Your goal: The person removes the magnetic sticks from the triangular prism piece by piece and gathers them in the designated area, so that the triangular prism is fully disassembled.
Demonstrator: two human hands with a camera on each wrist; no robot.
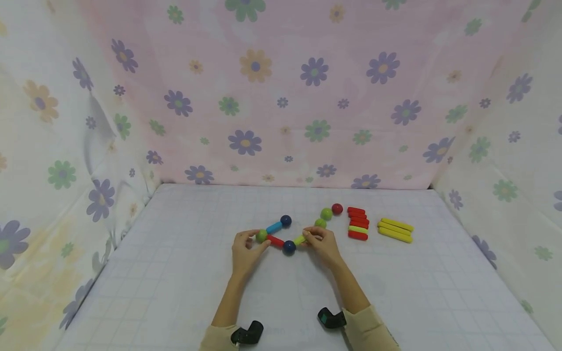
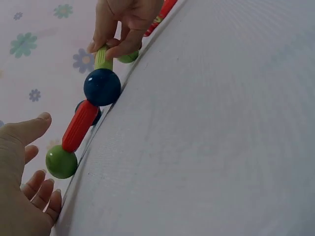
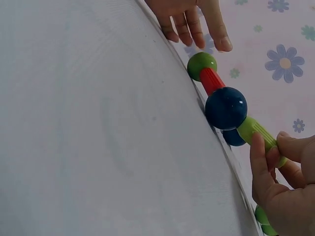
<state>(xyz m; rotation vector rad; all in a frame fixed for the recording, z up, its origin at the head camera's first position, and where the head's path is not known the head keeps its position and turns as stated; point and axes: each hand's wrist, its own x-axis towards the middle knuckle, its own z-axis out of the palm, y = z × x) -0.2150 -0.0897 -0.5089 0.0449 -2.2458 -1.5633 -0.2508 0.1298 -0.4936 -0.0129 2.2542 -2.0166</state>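
A bent chain of toy rods and balls lies on the table. From its far end run a dark blue ball (image 1: pixel 286 221), a light blue rod (image 1: pixel 274 227), a green ball (image 1: pixel 261 236), a red rod (image 1: pixel 275 241), another dark blue ball (image 1: pixel 289 247) and a yellow-green rod (image 1: pixel 299 240). My right hand (image 1: pixel 325 245) pinches that yellow-green rod (image 3: pixel 256 132) between thumb and fingers, its near end against the blue ball. Around the green ball (image 2: pixel 61 162), my left hand (image 1: pixel 246 251) has thumb and fingers spread apart, with a gap visible in the left wrist view.
Just beyond the right hand are two green balls (image 1: pixel 326 213) and a dark red ball (image 1: pixel 337 208). Farther right lie a column of several red rods (image 1: pixel 358 222) with a yellow-green one (image 1: pixel 358 228) among them, and three long yellow rods (image 1: pixel 395 230). Flowered cloth (image 1: pixel 281 112) surrounds the table.
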